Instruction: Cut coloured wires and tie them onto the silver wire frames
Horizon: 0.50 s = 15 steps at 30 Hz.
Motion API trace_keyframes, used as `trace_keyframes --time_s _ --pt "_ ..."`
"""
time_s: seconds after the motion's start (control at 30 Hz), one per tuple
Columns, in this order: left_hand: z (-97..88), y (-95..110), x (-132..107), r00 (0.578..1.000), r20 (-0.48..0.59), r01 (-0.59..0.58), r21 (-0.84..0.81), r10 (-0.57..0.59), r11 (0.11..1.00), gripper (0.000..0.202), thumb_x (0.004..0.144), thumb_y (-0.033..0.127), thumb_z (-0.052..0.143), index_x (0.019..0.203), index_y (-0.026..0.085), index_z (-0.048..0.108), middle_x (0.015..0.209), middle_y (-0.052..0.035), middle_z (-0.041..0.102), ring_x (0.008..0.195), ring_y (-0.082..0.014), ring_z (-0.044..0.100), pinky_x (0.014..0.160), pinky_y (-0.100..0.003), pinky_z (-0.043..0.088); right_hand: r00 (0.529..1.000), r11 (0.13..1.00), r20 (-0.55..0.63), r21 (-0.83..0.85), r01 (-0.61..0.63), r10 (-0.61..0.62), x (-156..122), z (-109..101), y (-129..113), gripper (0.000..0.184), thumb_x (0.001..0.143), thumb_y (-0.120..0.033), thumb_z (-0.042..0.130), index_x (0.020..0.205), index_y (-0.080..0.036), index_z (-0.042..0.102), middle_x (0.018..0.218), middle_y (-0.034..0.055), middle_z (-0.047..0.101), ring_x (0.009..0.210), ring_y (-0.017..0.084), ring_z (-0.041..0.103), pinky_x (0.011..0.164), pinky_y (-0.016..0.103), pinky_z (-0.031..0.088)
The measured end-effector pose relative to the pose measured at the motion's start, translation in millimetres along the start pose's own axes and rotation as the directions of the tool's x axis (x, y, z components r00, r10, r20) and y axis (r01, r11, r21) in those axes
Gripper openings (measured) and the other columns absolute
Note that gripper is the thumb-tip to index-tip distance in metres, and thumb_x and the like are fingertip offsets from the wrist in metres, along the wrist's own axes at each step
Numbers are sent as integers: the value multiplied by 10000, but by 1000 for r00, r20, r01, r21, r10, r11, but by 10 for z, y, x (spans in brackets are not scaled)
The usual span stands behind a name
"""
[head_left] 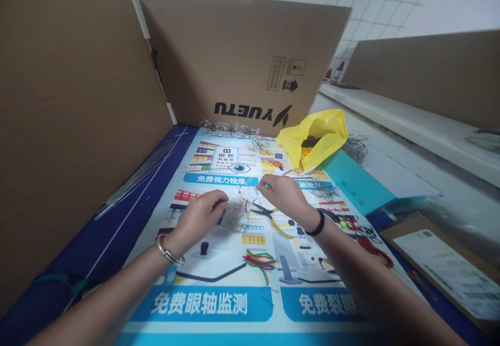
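Overhead, we look down between brown cardboard panels (70,101), which stand along the left and far edges of our worktop. A printed sheet (258,329) with pictures and Chinese lettering covers most of it, and dark blue cloth (117,231) shows down the left edge. By the right edge lie a labelled brown parcel (410,226) and, beyond it, a teal folder (357,184). An open yellow bag (332,124) sits at the far right corner of the sheet.

Our left hand (203,210) and right hand (283,195) hang over the sheet's middle, well in from every edge. Both have fingers curled, thumb and forefinger drawn close; we cannot tell what either pinches, though a speck of green shows at the right fingertips. Between them lies a tangle of thin wire (236,215), just beside our left fingertips. Pliers (267,212) with yellow handles rest right of it. Nearer the bottom edge we see a small bunch of coloured strands (260,260).
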<state>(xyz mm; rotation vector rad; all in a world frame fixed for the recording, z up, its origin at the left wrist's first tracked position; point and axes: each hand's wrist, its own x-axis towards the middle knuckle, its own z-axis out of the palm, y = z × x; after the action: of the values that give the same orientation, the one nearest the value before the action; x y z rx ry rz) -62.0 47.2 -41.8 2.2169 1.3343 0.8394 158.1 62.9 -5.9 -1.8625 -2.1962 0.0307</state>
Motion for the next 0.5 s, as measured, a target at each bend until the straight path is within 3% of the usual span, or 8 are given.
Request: trace_keyframes --time_s 0.23,0.5 --pt "36 -99 42 989 20 147 -182 -146 972 93 783 246 505 767 208 588 616 34 620 591 -132 593 561 -223 412 999 994 1 -93 50 -50 169 -127 -91 175 809 -304 502 798 -226 659 748 14 684 677 162 583 533 243 260" --pt "-32 -113 85 963 -6 256 -289 -269 923 80 733 229 502 729 195 575 617 33 625 549 -134 627 510 -212 413 991 997 -113 -7 75 -75 165 -121 -149 168 821 -313 512 780 -220 646 726 7 685 663 155 591 555 233 295"
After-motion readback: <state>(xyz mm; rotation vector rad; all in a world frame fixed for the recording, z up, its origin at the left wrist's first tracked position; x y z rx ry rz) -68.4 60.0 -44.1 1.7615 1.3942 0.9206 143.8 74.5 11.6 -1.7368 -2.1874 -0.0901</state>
